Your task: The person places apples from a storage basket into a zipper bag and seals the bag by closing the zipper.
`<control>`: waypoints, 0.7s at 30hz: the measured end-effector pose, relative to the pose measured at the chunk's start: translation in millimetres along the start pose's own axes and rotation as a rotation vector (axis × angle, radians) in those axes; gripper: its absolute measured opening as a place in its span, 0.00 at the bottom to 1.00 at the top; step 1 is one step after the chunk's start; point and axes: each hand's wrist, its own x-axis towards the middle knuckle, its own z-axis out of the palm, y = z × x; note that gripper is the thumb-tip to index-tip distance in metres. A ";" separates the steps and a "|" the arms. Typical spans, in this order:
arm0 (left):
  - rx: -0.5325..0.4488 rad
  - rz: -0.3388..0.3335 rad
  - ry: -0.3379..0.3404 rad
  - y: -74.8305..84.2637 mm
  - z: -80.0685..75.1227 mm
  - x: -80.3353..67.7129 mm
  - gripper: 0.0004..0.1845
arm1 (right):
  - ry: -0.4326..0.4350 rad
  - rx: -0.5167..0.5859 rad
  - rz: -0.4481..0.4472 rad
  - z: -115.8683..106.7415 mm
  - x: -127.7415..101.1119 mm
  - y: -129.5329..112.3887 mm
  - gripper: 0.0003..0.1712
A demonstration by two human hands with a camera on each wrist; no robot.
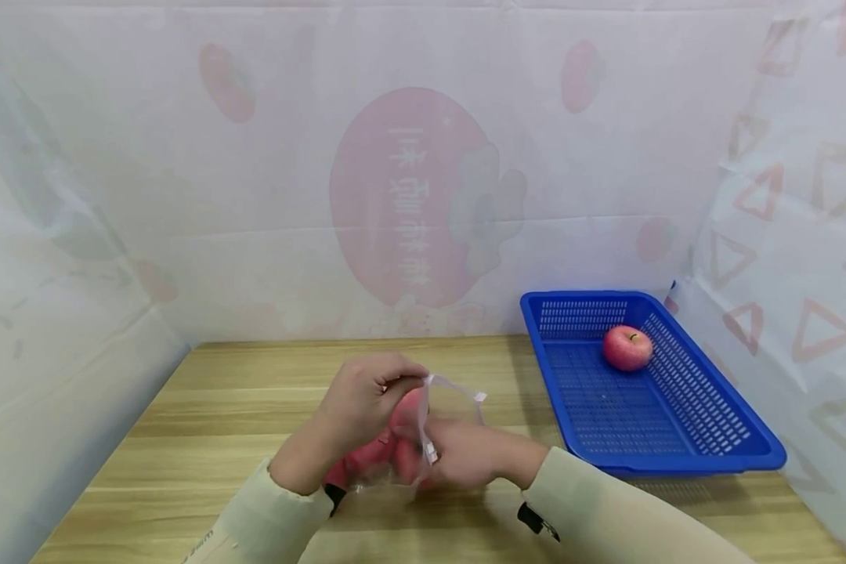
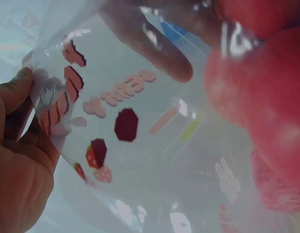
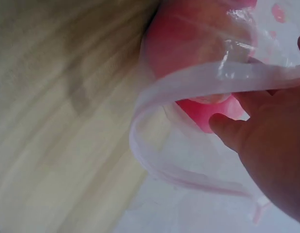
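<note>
A clear printed zip bag (image 2: 140, 160) holds several red apples (image 1: 374, 454) on the table. My left hand (image 1: 366, 395) pinches the bag's rim at its upper edge, as the left wrist view also shows. Through the bag's open mouth (image 3: 188, 80) reaches my right hand (image 3: 271, 131). In the left wrist view, one straight finger (image 2: 162, 58) shows through the film beside the apples. The right thumb points toward an apple (image 3: 198, 39) in the right wrist view, with a gap between them. Part of the right hand is hidden behind the bag's rim.
At the right of the table stands a blue perforated basket (image 1: 571, 407) with one red apple (image 1: 627, 348) inside. The wooden table (image 1: 240, 392) is bordered by a printed white cloth (image 1: 268, 258) at the back and sides.
</note>
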 end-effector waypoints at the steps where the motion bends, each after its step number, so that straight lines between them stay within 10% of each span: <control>1: 0.001 0.005 0.000 -0.4 0.4 -0.1 0.08 | -0.011 -0.031 -0.015 0.5 2.3 -0.4 0.16; 9: -0.008 0.000 -0.012 -2.2 1.3 -2.9 0.08 | -0.018 -0.314 -0.044 5.8 15.0 -7.0 0.22; 14: -0.008 -0.013 -0.002 -2.8 0.7 -3.7 0.09 | -0.017 -0.253 -0.018 3.7 9.9 -7.0 0.10; 21: -0.019 -0.033 -0.006 -2.6 0.5 -5.2 0.08 | 0.020 -0.277 -0.046 -27.0 -26.3 -21.3 0.20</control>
